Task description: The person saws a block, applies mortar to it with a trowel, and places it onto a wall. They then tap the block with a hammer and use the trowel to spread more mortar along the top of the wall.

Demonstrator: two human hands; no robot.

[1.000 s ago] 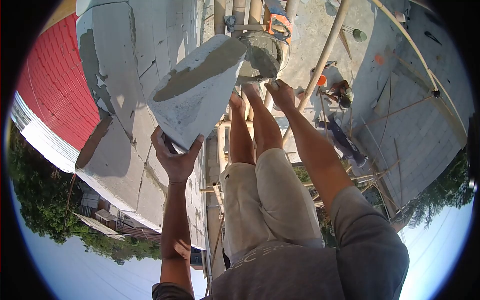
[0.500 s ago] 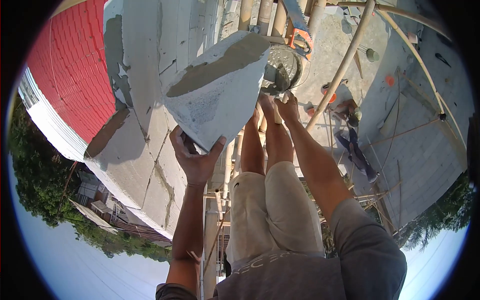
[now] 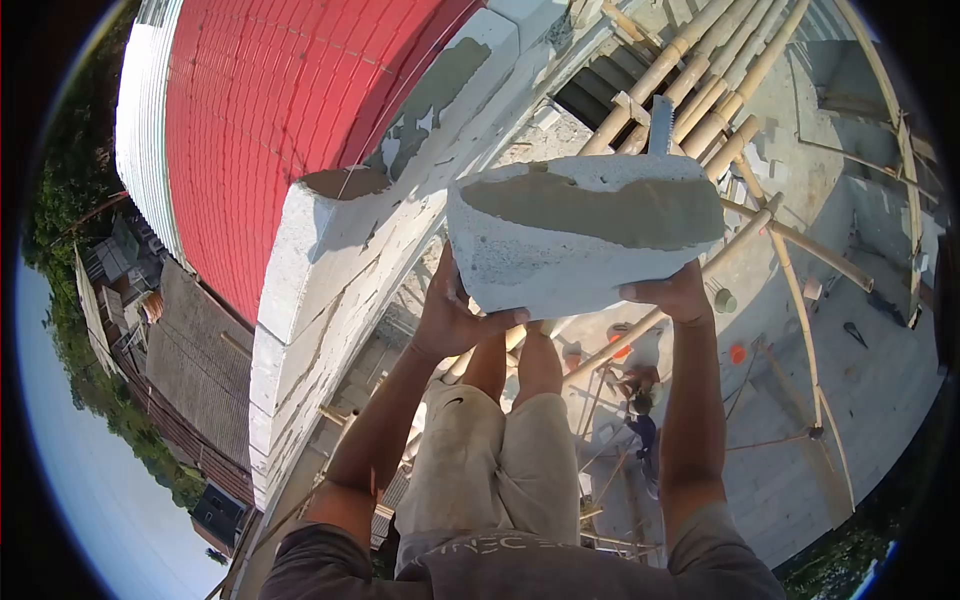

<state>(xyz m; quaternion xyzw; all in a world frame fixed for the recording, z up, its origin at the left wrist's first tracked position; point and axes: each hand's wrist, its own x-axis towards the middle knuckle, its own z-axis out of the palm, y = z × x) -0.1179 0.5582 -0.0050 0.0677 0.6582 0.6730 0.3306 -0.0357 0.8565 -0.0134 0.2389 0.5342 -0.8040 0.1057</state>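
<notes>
A large pale block (image 3: pixel 560 260) with grey mortar smeared along its upper face is held up in front of my body. My left hand (image 3: pixel 450 315) grips its left end, with the thumb along the lower edge. At the right end my right hand (image 3: pixel 675 292) holds it, thumb on the near face. To the left runs a block wall (image 3: pixel 330 250), with a patch of mortar (image 3: pixel 345 183) on its stepped top. Behind the block, a saw blade (image 3: pixel 661 125) sticks up beside the bamboo poles.
Bamboo poles (image 3: pixel 720 110) form scaffolding ahead and to the right. A red tiled roof (image 3: pixel 270 100) lies beyond the wall. Far below on the right, a person (image 3: pixel 645 440) is on the ground near orange objects.
My right hand has moved from beside the bucket onto the block's right end. The block is now roughly level across my view, and the view has turned toward the wall and roof.
</notes>
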